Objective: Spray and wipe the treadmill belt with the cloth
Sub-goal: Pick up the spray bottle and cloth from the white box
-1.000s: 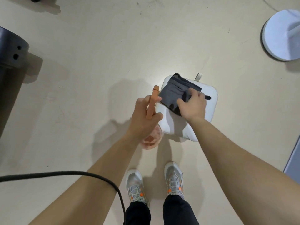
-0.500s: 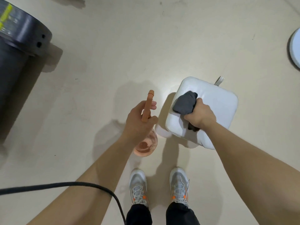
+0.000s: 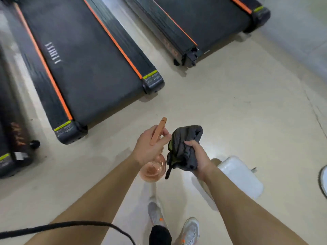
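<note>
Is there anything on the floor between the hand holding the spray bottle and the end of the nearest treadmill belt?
Nothing: in the head view, only bare beige floor separates the left hand from the treadmill belt.

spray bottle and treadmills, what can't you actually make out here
- Spray bottle, head view: the left hand covers its neck and trigger; liquid level unreadable.
- Cloth: bunched in the right hand, so its full shape is hidden.
- Treadmill belt: front cut off by the top edge; printed lettering blurred.
- White cushion: partly behind the right forearm.
</note>
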Available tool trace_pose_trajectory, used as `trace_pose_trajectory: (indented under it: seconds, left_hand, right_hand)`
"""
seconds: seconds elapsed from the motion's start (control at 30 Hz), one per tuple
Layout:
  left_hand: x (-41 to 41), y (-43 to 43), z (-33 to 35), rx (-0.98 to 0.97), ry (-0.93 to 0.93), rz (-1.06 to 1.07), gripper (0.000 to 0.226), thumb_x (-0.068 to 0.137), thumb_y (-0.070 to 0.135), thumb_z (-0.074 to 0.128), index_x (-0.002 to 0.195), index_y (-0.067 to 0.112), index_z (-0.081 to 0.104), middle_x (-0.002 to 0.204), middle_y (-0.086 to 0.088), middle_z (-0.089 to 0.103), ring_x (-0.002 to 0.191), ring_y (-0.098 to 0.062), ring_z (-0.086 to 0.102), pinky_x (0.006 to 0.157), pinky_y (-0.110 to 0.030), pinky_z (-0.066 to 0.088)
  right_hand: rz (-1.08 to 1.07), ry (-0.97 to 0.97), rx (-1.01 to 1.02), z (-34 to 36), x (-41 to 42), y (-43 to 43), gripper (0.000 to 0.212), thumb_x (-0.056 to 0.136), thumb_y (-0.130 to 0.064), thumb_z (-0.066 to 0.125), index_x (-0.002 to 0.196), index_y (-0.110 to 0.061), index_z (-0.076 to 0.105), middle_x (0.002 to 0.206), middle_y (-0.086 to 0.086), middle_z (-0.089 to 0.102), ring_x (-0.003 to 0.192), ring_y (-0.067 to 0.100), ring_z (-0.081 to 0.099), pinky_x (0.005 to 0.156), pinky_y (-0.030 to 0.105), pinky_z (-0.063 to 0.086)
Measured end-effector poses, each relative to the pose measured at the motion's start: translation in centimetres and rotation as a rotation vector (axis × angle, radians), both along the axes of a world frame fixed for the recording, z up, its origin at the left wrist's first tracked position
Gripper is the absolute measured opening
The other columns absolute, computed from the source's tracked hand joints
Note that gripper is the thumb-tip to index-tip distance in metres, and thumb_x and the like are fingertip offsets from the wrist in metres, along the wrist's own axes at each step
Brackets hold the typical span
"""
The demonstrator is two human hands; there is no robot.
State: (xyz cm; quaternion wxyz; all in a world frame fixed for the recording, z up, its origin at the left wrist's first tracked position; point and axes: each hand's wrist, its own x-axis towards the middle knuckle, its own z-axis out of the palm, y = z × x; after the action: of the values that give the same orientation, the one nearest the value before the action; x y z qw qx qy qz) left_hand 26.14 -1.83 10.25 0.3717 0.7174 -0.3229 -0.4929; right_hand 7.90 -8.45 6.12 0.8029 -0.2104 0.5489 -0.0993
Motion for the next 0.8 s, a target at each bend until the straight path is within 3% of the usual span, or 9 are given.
trace_pose_trajectory:
  seconds: [0.13, 0.23, 0.33, 0.4, 0.47, 0.53, 0.6, 0.7, 0.8]
  left_hand:
    - [7.9, 3.1, 9.4, -0.037, -0.014, 0.190, 0.015, 0.083, 0.021, 0.065, 0.098, 0.023, 0.067, 0.063, 0.005, 0.059, 0.052, -0.019, 0.053, 0.059, -0.033, 0.047]
    - [13.6, 4.8, 15.0, -0.058, -0.045, 0.285, 0.030, 0.073, 0.020, 0.056, 0.100, 0.026, 0.067, 0.073, -0.001, 0.063, 0.058, -0.022, 0.058, 0.062, -0.034, 0.052]
    - [18.8, 6.1, 19.5, -0.079, -0.164, 0.289, 0.024, 0.080, 0.015, 0.058, 0.102, 0.017, 0.067, 0.068, 0.005, 0.062, 0.053, -0.013, 0.056, 0.059, -0.027, 0.050]
    - [22.0, 6.9, 21.6, -0.076, -0.237, 0.309, 0.020, 0.090, 0.007, 0.061, 0.105, 0.019, 0.067, 0.079, 0.005, 0.065, 0.062, -0.014, 0.060, 0.064, -0.030, 0.052]
    - [24.9, 7.3, 23.1, -0.093, -0.281, 0.352, 0.021, 0.093, 0.006, 0.061, 0.105, 0.022, 0.066, 0.092, 0.001, 0.068, 0.076, -0.020, 0.063, 0.074, -0.038, 0.056]
    - [27.7, 7.4, 24.4, -0.115, -0.307, 0.407, 0.021, 0.092, 0.007, 0.061, 0.104, 0.024, 0.065, 0.099, -0.002, 0.069, 0.080, -0.025, 0.065, 0.079, -0.043, 0.059]
    - [30.2, 7.0, 25.7, -0.124, -0.311, 0.468, 0.021, 0.093, 0.005, 0.062, 0.102, 0.023, 0.065, 0.101, -0.004, 0.069, 0.076, -0.023, 0.066, 0.079, -0.045, 0.062]
    - [33.7, 5.4, 26.9, -0.142, -0.293, 0.542, 0.022, 0.095, 0.000, 0.060, 0.097, 0.020, 0.067, 0.096, -0.009, 0.068, 0.070, -0.021, 0.063, 0.074, -0.045, 0.062]
    - [37.6, 2.4, 27.4, -0.137, -0.309, 0.588, 0.020, 0.095, -0.003, 0.059, 0.095, 0.016, 0.067, 0.089, -0.009, 0.067, 0.066, -0.021, 0.064, 0.069, -0.045, 0.062]
  right_hand:
    - [0.070, -0.058, -0.070, 10.1, 9.1, -2.2, 0.054, 0.087, -0.042, 0.057, 0.132, -0.013, 0.061, 0.121, 0.020, 0.071, 0.114, 0.043, 0.066, 0.090, 0.060, 0.055]
    - [0.094, -0.064, -0.090, 16.5, 15.8, -2.6, 0.051, 0.088, -0.044, 0.053, 0.131, -0.018, 0.060, 0.117, 0.020, 0.072, 0.107, 0.042, 0.069, 0.079, 0.060, 0.058]
    - [0.148, -0.065, -0.157, 21.4, 21.8, -2.4, 0.046, 0.090, -0.044, 0.050, 0.129, -0.019, 0.059, 0.117, 0.020, 0.072, 0.111, 0.044, 0.066, 0.091, 0.067, 0.052]
    - [0.188, -0.073, -0.196, 24.5, 25.4, -2.2, 0.038, 0.093, -0.042, 0.048, 0.121, -0.019, 0.060, 0.118, 0.020, 0.070, 0.114, 0.045, 0.063, 0.098, 0.071, 0.046]
    - [0.175, -0.052, -0.217, 26.8, 28.6, -2.3, 0.032, 0.090, -0.043, 0.053, 0.112, -0.022, 0.062, 0.118, 0.018, 0.070, 0.112, 0.045, 0.064, 0.095, 0.073, 0.047]
    - [0.165, -0.010, -0.240, 28.7, 31.6, -2.8, 0.038, 0.080, -0.047, 0.061, 0.109, -0.023, 0.064, 0.118, 0.015, 0.071, 0.110, 0.046, 0.065, 0.089, 0.075, 0.049]
    - [0.164, 0.014, -0.252, 30.1, 34.4, -4.1, 0.044, 0.074, -0.053, 0.062, 0.107, -0.024, 0.064, 0.117, 0.013, 0.070, 0.110, 0.047, 0.064, 0.090, 0.074, 0.049]
    - [0.149, 0.021, -0.212, 31.3, 38.0, -7.1, 0.037, 0.085, -0.058, 0.056, 0.100, -0.025, 0.062, 0.115, 0.012, 0.067, 0.113, 0.041, 0.060, 0.103, 0.061, 0.045]
    - [0.128, 0.001, -0.199, 31.2, 41.9, -11.5, 0.038, 0.090, -0.056, 0.054, 0.097, -0.020, 0.062, 0.115, 0.016, 0.068, 0.113, 0.039, 0.061, 0.106, 0.056, 0.046]
